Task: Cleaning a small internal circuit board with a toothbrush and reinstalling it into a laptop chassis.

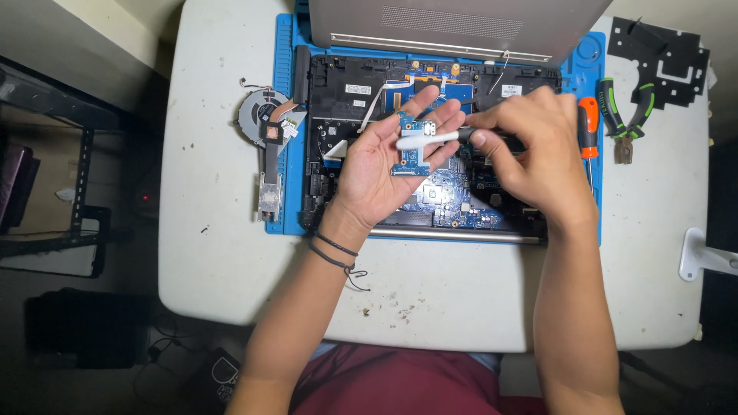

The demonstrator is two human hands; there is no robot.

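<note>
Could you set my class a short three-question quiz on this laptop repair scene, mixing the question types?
1. True or false: the left hand holds a small blue circuit board in its palm.
2. Which tool lies right of the opened laptop, beside the pliers? A) hammer B) orange-handled screwdriver C) tape measure
3. Fill in: the removed cooling fan lies at the mat's ____ edge.

Key:
1. True; the right hand brings a white-tipped tool to it.
2. B
3. Left, partly on the white table, partly on the blue mat.
</note>
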